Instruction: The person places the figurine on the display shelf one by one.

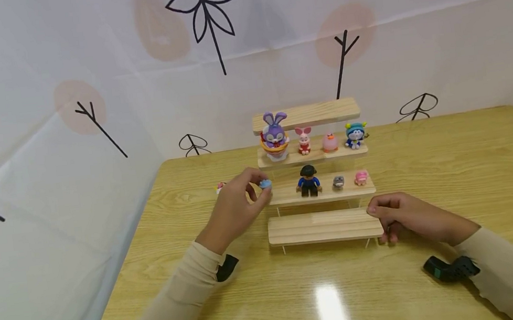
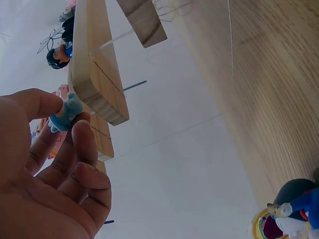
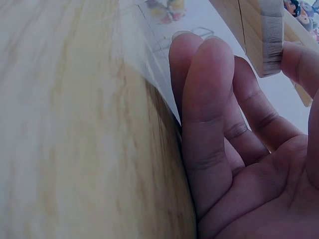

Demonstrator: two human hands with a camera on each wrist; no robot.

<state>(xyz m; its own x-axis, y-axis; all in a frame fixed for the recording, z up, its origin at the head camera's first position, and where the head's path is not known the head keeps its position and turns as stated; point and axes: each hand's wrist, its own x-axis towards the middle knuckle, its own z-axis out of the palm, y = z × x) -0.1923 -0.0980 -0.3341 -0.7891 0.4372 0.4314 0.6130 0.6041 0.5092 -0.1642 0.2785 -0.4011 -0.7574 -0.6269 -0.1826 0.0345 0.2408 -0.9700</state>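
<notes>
My left hand [image 1: 235, 204] pinches a small light-blue figurine [image 1: 265, 184] between thumb and fingers, at the left end of the second-lowest step of a tiered wooden display shelf [image 1: 323, 226]. The left wrist view shows the blue figurine [image 2: 67, 113] beside the board's corner. At the right end of the lowest step, my right hand [image 1: 405, 217] holds the board's edge with thumb and fingers; its other fingers hang below. Along the held figurine's step stand a black-haired toy figure [image 1: 308, 181], a small grey figurine [image 1: 338, 182] and a pink one [image 1: 360, 177].
One step higher stand a purple rabbit figure [image 1: 275, 135], a piglet figure [image 1: 304, 141], a pink bird-like figure [image 1: 330, 142] and a blue-hatted figure [image 1: 355, 135]. A colourful toy [image 1: 220, 187] lies partly hidden behind my left hand. Patterned white cloth [image 1: 275, 73] hangs behind the table.
</notes>
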